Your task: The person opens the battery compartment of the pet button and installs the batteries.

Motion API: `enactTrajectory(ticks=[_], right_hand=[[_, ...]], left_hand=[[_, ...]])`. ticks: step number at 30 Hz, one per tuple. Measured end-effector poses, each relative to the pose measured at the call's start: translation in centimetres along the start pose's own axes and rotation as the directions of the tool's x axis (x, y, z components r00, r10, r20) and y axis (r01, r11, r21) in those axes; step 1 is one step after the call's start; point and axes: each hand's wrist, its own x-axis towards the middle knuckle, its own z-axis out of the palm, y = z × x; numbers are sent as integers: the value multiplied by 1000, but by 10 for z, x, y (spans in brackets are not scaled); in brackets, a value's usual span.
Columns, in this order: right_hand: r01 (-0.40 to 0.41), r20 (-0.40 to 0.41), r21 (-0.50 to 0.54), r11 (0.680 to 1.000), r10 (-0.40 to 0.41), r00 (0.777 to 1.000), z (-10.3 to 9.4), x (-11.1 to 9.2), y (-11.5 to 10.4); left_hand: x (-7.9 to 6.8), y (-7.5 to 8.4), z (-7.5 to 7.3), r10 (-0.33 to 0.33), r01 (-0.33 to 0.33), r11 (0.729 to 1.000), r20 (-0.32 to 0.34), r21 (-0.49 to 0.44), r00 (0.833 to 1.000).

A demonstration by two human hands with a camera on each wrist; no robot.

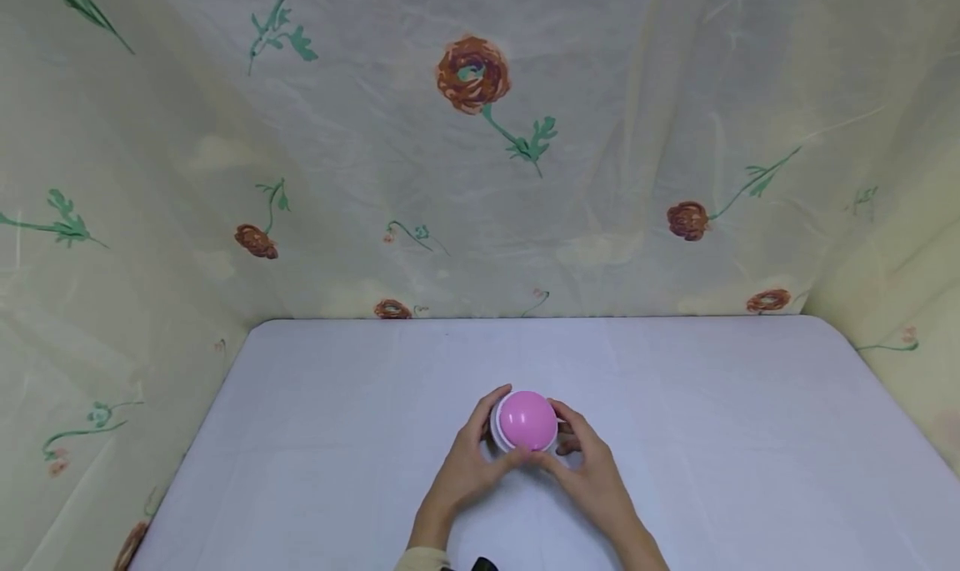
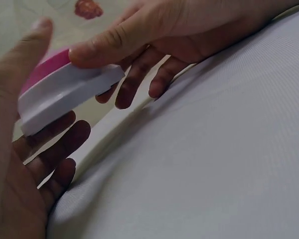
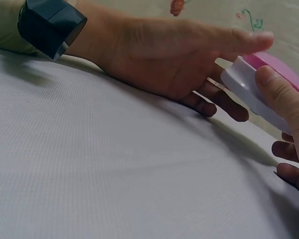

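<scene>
A round white object with a glossy pink dome on top (image 1: 528,421) is held between both hands, over the middle of the table. In the wrist views its white base (image 2: 65,99) is tilted and raised off the cloth. My left hand (image 1: 467,469) grips it from the left, fingers along the far side and thumb at the near edge. From the right, my right hand (image 1: 594,473) holds it, with the thumb on the rim in the left wrist view. Both thumbs meet at the near edge in the head view. The underside is mostly hidden.
A white cloth-covered table (image 1: 337,404) spreads around the hands. Behind it and at both sides hangs a pale curtain (image 1: 585,246) with a flower print. A black device (image 3: 52,25) is strapped on the left wrist.
</scene>
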Motion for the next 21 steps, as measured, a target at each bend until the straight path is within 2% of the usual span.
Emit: enactTrajectory(ticks=[3, 7, 11, 15, 21], right_hand=[[-73, 17, 48, 996, 72, 997, -1, -1, 1], [-108, 27, 58, 992, 107, 994, -1, 0, 1], [-120, 25, 25, 992, 120, 993, 0, -1, 1], [-113, 10, -49, 992, 114, 993, 0, -1, 1], [-75, 16, -149, 986, 79, 997, -1, 0, 6]], left_hand=[[-1, 0, 0, -43, 43, 999, 6, 14, 999], [-3, -1, -2, -70, 69, 997, 17, 30, 997], [-3, -6, -4, -25, 25, 995, -1, 101, 1000], [-1, -10, -3, 37, -29, 985, -49, 170, 998], [3, -12, 2, 53, -27, 962, -90, 271, 995]])
